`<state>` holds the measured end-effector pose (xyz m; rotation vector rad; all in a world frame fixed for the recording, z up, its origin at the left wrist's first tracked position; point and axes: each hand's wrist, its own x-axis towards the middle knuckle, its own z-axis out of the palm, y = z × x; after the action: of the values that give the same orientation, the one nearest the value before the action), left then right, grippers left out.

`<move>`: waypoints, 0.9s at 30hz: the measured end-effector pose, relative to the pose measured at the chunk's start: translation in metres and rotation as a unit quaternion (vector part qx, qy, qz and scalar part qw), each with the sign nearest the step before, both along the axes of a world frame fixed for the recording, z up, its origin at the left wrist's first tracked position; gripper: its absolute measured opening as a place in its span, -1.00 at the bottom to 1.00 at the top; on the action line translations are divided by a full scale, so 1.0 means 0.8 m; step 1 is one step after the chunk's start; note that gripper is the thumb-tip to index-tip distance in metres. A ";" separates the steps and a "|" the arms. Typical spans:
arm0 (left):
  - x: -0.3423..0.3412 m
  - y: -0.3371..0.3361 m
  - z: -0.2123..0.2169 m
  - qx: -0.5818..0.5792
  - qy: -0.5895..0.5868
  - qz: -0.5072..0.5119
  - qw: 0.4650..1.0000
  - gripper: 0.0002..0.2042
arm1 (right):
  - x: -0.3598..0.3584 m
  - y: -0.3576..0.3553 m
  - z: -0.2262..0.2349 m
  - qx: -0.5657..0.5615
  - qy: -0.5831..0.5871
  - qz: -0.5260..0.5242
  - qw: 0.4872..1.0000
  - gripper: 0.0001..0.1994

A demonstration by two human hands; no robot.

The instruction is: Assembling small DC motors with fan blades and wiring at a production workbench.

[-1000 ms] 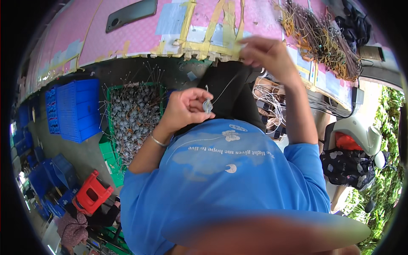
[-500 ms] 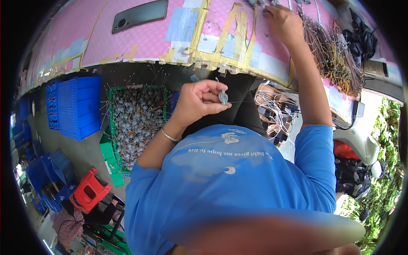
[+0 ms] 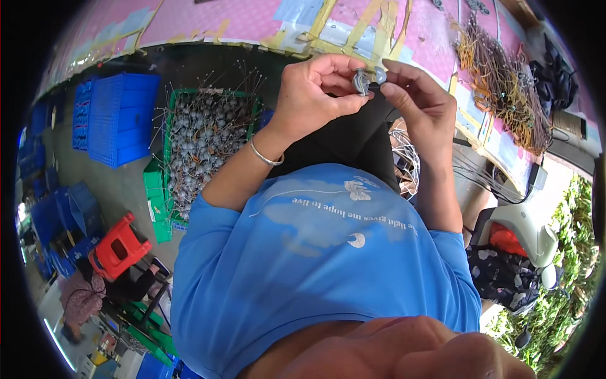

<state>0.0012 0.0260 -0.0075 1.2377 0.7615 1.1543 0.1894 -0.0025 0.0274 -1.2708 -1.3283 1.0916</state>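
Note:
Between the thumb and fingertips of my left hand is a small grey part with a ridged side. My right hand pinches a small, smooth, rounded grey piece by its edge. The two pieces are side by side, close together or touching; I cannot tell whether they are joined. Both hands are above my lap, just in front of the table's near edge. My fingers cover part of each piece.
The pink-covered table has taped, ragged edges. On its right lies a bundle of thin brown wires; a few small grey parts lie farther back. Left of me stand a green crate of grey wired parts, blue crates and a red stool.
My right hand has come back from the far part of the table with a rounded grey piece. It now meets my left hand, which has risen slightly with its part.

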 end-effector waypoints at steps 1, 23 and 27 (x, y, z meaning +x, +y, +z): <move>0.001 -0.003 0.002 -0.002 0.003 -0.002 1.000 -0.61 | -0.002 -0.008 -0.002 0.007 0.046 0.019 0.999 -0.71; 0.027 -0.020 -0.001 0.201 0.174 0.012 0.964 -0.55 | 0.034 -0.020 -0.039 -0.053 0.154 0.030 0.986 -0.75; 0.035 -0.022 -0.006 0.080 0.081 -0.042 0.993 -0.55 | 0.036 -0.016 -0.044 -0.073 0.244 0.072 0.964 -0.71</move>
<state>0.0291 0.0087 -0.0123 1.4985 0.7404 1.0704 0.2180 -0.0155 -0.0082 -0.9294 -0.9877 1.5140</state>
